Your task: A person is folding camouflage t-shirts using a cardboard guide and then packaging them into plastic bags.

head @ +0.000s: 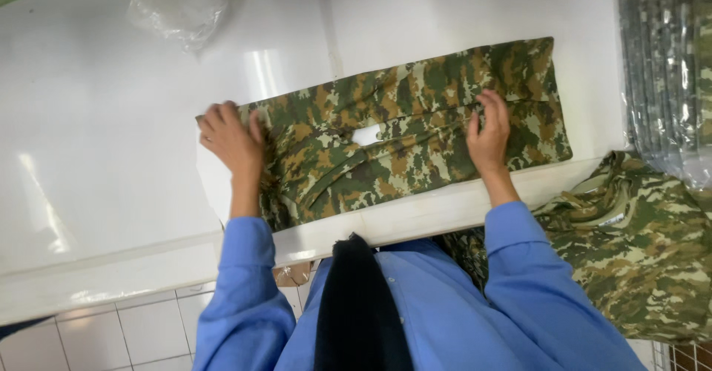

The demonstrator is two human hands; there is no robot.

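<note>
Garment: folded green-and-brown camouflage cotton shirt, lying flat as a long strip on the glossy white table, slanting up toward its far end. Looks mid-fold to me, sleeves tucked in already.
Label: small white tag sits about in the middle of the shirt, facing up, between the two hands.
Left hand: left hand rests on the shirt's left end, fingers curled over that edge, thumb on the cloth. Grip looks closed lightly around the fabric edge, probably to pin that end so it doesn't slide on the slick surface.
Right hand: right hand is on the shirt right of the tag, fingers spread and pressing flat, no pinch at all. My guess is it's smoothing or holding a crease down.
Sleeves: blue long sleeves reach in from the near side of the shirt.
Pile: loose heap of the same camouflage cloth just off the shirt's near-right corner, below table level, likely waiting its turn.
Packed stack: bagged camouflage items in clear plastic right of the shirt.
Empty bag: crumpled clear plastic bag well beyond the shirt's left end, out of the way.
</note>
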